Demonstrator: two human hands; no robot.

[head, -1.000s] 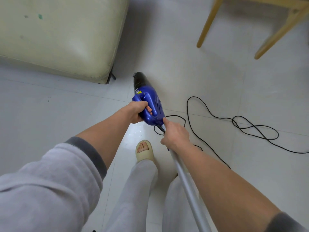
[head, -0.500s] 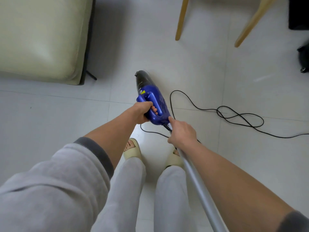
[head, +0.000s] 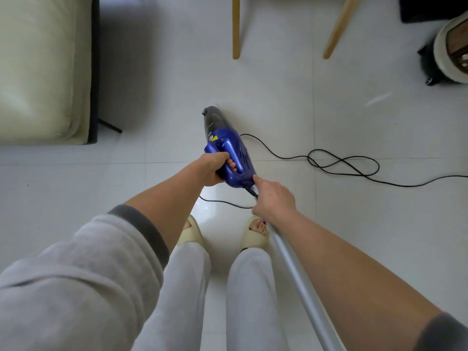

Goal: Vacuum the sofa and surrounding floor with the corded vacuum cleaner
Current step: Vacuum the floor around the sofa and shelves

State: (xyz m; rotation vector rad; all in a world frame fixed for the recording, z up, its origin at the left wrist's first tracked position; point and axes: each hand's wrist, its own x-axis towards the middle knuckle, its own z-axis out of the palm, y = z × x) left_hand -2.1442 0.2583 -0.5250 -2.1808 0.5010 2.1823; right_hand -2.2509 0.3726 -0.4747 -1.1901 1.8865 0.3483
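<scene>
Gripped the loop handle of the blue vacuum cleaner (head: 229,158) with the left hand (head: 214,171), fingers curled through the handle. Closed the right hand (head: 274,202) around the top of the silver tube (head: 301,290), right where it met the blue body, index finger stretched along the joint. Held the machine in the air above the white tiled floor (head: 354,236), near the middle of the scene, dark dust cup pointing to the far side and the tube slanting back to the near right. Trailed a black cord (head: 342,163) from the rear of the body, looped on the tiles to the right and running off the right edge, with a short stretch also passing under the hands. Stood in beige slippers (head: 254,236) directly below the machine, legs in grey trousers. Kept well apart from the cream sofa (head: 43,69) at far left. Showed two wooden furniture legs (head: 236,29) at the far side and a fleece-lined slipper (head: 448,51) at far right.
</scene>
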